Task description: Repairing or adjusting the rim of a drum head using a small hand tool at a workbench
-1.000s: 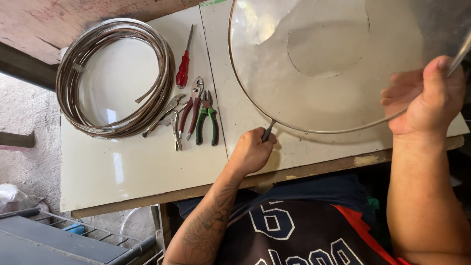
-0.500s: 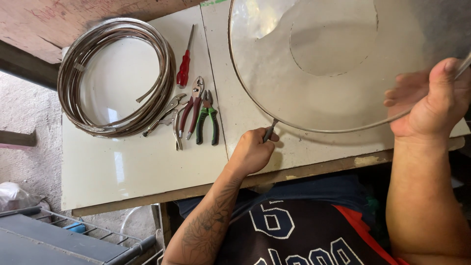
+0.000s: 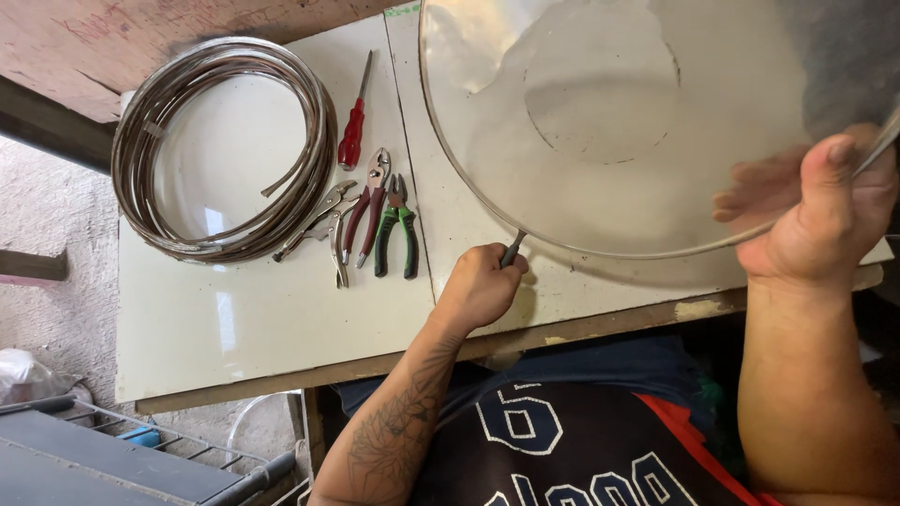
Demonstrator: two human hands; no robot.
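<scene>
Clear round plastic disc (image 3: 619, 131) with its metal rim has tipped slightly; right hand (image 3: 816, 211) still grips its edge, left hand (image 3: 480, 286) stays clenched on a dark-handled tool (image 3: 512, 249).

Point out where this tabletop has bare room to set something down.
Bare: the near-left table, bordered by the coil, pliers and left hand; also the patch inside the coil. Crowded: the right side under the clear disc held by the right hand.

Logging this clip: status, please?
Left hand gripping metal strip end at clear disc rim. Right hand holds rim opposite. Pliers, wire coil lie apart.
</scene>
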